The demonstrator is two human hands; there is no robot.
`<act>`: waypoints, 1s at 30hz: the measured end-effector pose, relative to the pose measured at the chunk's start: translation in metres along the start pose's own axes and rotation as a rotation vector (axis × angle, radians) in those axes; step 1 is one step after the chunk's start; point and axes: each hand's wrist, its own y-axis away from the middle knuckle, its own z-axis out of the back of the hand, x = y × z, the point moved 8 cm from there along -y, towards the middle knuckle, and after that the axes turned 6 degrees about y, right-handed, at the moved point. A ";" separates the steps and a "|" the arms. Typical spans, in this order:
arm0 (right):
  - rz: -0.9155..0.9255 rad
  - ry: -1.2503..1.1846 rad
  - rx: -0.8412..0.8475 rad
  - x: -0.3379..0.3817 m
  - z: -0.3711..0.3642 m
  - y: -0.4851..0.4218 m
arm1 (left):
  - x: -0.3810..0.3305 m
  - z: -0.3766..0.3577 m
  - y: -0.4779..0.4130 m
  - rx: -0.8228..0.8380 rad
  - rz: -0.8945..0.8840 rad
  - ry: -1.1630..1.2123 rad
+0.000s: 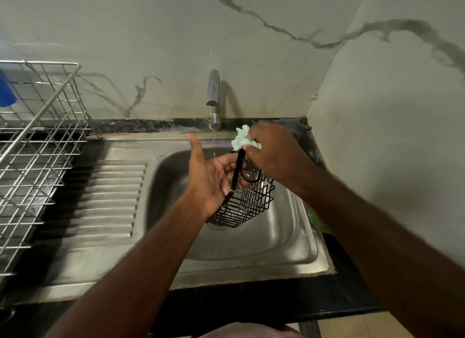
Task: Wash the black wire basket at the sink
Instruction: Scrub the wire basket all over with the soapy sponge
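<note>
K: Hands first, head view. State of each?

M: Left hand (214,179) is palm-up with the thumb straight; its fingers curl round the flat hanger strip (237,171) of the black wire basket (247,201) and bear its weight. Right hand (274,156) pinches a pale green scrub cloth (242,138), bunched, against the top of that strip. Both hands are occupied.

K: Basket location?

M: Held in the air over the bowl of the steel sink (251,259), tilted, just in front of the tap (214,96). It does not touch the bowl. A thin stream (213,138) falls from the spout, behind the left thumb.

K: Step in hand?

M: Judgement: scrubbing the hanger, with the mesh body yet to be done. No suds are visible, so I cannot tell whether soap is on.

K: Next move calls for?

M: Probably working the cloth down into the wire grid, which means turning the basket in the left hand without loosening the grip. After that, rinse under the stream. 1 wire dish rack (37,136) stands to the left as a likely drying place.
</note>
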 end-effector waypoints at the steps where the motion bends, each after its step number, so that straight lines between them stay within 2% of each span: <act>1: 0.030 -0.010 0.018 0.007 0.001 0.005 | -0.001 0.000 -0.001 0.005 -0.002 0.032; 5: 0.166 -0.074 0.105 0.042 0.000 0.045 | -0.003 0.003 0.001 -0.029 0.011 0.087; 8: 0.171 -0.058 0.189 0.045 -0.011 0.066 | -0.002 0.000 0.004 -0.015 0.021 0.095; 12: -0.021 -0.115 0.096 0.013 0.004 0.069 | -0.003 -0.011 0.003 0.025 0.004 0.075; 15: -0.267 -0.177 -0.076 -0.027 0.023 0.072 | -0.010 -0.017 0.003 -0.047 -0.054 -0.040; 17: -0.335 -0.210 -0.134 -0.038 0.028 0.074 | -0.013 -0.019 0.005 -0.114 -0.082 -0.127; 19: -0.331 -0.269 -0.085 -0.032 0.020 0.076 | -0.012 -0.021 0.007 -0.182 -0.073 -0.180; 22: -0.227 -0.294 -0.014 -0.006 0.007 0.079 | -0.004 -0.021 0.009 -0.264 -0.029 -0.164; 26: -0.105 -0.197 -0.029 0.015 -0.006 0.088 | 0.003 -0.017 0.010 -0.303 -0.021 -0.047; 28: -0.063 -0.124 -0.023 0.014 -0.012 0.092 | 0.001 -0.011 0.012 -0.348 -0.055 -0.066; 30: -0.114 -0.106 -0.036 0.001 -0.011 0.095 | -0.002 -0.006 0.013 -0.381 -0.098 -0.114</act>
